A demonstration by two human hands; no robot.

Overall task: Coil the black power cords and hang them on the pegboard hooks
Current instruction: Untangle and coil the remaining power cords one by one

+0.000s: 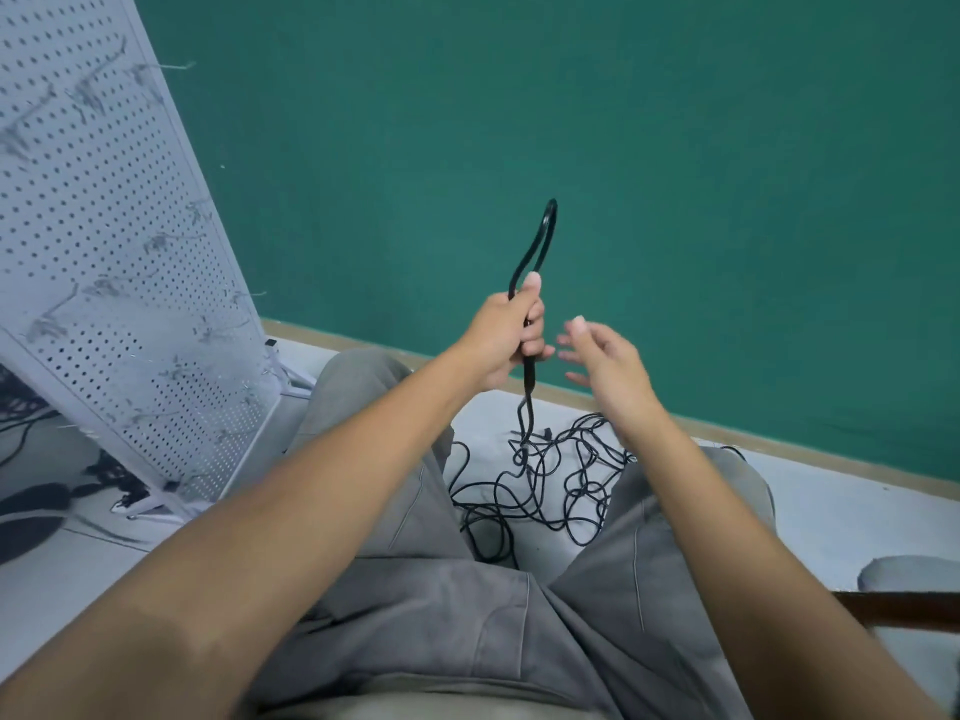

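Note:
My left hand [506,337] grips a black power cord [537,241] folded into a narrow loop that sticks up above the fist. From the fist the cord drops to a tangled pile of black cords [545,485] on the floor between my knees. My right hand [605,363] hovers just right of the left one, fingers relaxed and spread, holding nothing. The white pegboard [98,241] leans at the left, with several metal hooks on it.
A green wall fills the background, with a tan baseboard [779,444] along the pale floor. The pegboard's foot [156,504] stands on the floor by my left knee. More dark cords [31,501] lie behind the pegboard. A dark wooden edge [904,608] shows at the right.

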